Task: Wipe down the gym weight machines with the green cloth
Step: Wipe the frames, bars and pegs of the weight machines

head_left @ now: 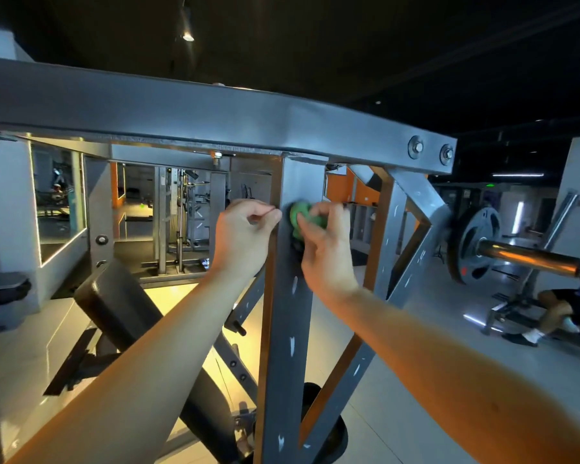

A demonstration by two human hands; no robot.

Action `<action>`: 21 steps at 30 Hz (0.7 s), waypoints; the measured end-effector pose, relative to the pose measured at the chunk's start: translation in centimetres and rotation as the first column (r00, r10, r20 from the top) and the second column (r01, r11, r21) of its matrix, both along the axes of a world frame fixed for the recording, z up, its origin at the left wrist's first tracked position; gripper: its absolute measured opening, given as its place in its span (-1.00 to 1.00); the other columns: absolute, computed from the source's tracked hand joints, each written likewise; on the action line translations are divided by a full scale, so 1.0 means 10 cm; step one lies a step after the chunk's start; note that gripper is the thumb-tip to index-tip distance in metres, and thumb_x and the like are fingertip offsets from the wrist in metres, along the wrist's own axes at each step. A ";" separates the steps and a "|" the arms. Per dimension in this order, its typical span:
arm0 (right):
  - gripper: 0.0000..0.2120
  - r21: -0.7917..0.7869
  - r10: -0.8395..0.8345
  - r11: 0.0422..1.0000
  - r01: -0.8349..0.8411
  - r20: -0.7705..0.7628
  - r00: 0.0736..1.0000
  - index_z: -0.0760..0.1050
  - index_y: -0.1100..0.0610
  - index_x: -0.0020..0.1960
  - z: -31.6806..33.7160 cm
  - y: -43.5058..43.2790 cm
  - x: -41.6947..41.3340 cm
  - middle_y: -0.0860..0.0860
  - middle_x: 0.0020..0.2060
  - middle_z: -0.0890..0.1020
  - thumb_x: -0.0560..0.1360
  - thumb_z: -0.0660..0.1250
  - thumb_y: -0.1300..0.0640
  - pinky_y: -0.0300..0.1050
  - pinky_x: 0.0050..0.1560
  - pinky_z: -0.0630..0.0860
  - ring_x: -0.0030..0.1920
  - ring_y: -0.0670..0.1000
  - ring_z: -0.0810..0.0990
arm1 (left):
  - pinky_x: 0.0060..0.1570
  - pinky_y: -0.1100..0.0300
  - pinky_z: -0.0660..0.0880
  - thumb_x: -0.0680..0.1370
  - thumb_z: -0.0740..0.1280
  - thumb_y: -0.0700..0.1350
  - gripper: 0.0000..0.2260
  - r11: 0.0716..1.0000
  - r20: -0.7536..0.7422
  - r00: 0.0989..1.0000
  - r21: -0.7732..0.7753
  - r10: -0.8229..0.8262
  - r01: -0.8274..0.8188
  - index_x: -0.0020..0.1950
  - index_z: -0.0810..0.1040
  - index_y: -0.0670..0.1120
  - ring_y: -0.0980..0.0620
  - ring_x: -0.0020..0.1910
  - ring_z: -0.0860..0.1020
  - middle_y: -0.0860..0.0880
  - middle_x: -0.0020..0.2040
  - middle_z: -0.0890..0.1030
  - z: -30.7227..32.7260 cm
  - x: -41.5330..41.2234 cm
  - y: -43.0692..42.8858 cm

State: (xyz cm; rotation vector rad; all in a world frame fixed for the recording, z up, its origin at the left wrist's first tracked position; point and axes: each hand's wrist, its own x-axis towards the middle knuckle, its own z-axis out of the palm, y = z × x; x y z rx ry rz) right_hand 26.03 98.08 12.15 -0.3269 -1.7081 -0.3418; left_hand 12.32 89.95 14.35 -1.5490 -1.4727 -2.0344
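Observation:
A grey steel weight machine frame fills the view, with a vertical post (290, 316) under a wide top beam (215, 112). My right hand (325, 242) grips a bunched green cloth (298, 214) and presses it against the face of the post, just below the beam. My left hand (245, 232) is beside the post's left edge with its fingers curled, fingertips touching the edge; nothing shows inside it. Most of the cloth is hidden under my right fingers.
A black padded bench (128, 309) slopes down at the lower left behind the post. A loaded barbell with a grey plate (476, 242) juts out at the right, and a person (563, 306) sits low beyond it. Diagonal braces (402, 262) stand right of the post.

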 end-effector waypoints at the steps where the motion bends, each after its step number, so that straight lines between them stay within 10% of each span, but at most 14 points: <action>1: -0.86 -0.001 -0.001 1.000 0.001 0.017 1.000 0.62 0.37 0.06 -0.14 -0.02 0.02 0.24 0.06 0.47 0.53 0.34 0.42 0.10 0.11 0.54 0.10 0.22 0.47 | 0.08 0.34 0.52 0.55 0.48 -0.12 -0.89 1.000 -0.009 1.000 0.001 0.008 -0.008 0.03 0.73 -0.12 0.14 0.01 0.63 -0.02 0.00 0.69 -0.02 0.02 -0.01; 9: -0.82 0.042 -0.037 0.998 0.042 -0.117 0.992 0.67 0.25 0.01 0.77 0.02 -0.02 0.17 0.00 0.54 0.49 0.37 0.42 0.16 -0.01 0.46 0.03 0.20 0.49 | -0.01 0.62 0.34 0.57 0.45 -0.10 -0.89 0.999 0.002 0.999 -0.036 0.040 -0.040 0.06 0.71 -0.08 0.30 0.08 0.56 0.06 0.07 0.65 -0.12 0.06 -0.04; 16: -0.73 -0.069 -0.024 0.997 0.026 0.032 0.999 0.67 0.24 0.11 -0.63 -0.06 0.00 0.16 0.07 0.50 0.46 0.36 0.43 0.22 -0.08 0.46 0.06 0.13 0.41 | 0.13 0.43 0.45 0.56 0.47 -0.11 -0.89 1.000 0.006 1.000 -0.006 0.022 -0.022 0.04 0.72 -0.10 0.24 0.07 0.59 0.05 0.05 0.66 -0.37 0.06 -0.05; 21: -0.80 -0.034 0.067 0.997 -0.065 0.058 0.996 0.69 0.27 0.01 -0.03 -0.06 0.09 0.15 -0.01 0.55 0.45 0.39 0.44 0.16 0.01 0.51 0.05 0.10 0.49 | 0.14 0.24 0.54 0.55 0.48 -0.15 -0.91 1.000 0.026 1.000 -0.003 0.002 -0.001 0.02 0.72 -0.12 0.20 0.04 0.60 0.03 0.02 0.65 -0.48 0.08 -0.05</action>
